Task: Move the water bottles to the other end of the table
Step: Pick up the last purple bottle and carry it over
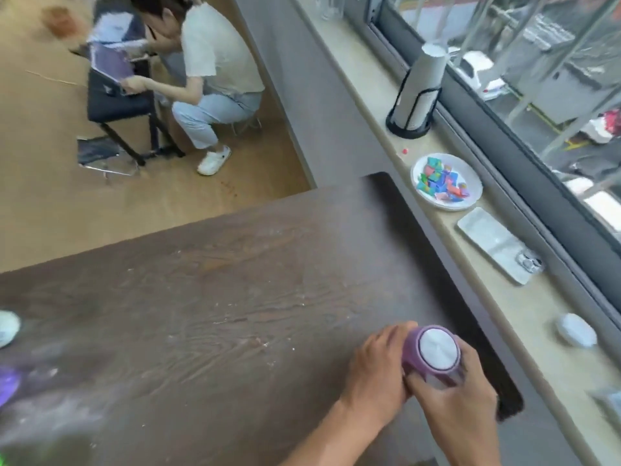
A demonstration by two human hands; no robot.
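A purple water bottle point(431, 354) with a white cap stands upright near the right edge of the dark wooden table point(235, 280). I see it from above. My left hand point(376, 368) wraps its left side and my right hand point(460, 401) grips its near right side. Both hands touch the bottle. At the far left edge, blurred, a white round object point(7, 327) and a purple shape point(8, 385) sit on the table; I cannot tell what they are.
A windowsill runs along the right with a cup stack in a black holder point(416, 95), a white plate of coloured pieces point(470, 183), a phone point(497, 245) and a white lump point(575, 329). A person point(208, 72) crouches by a black stool point(117, 102) on the floor beyond the table.
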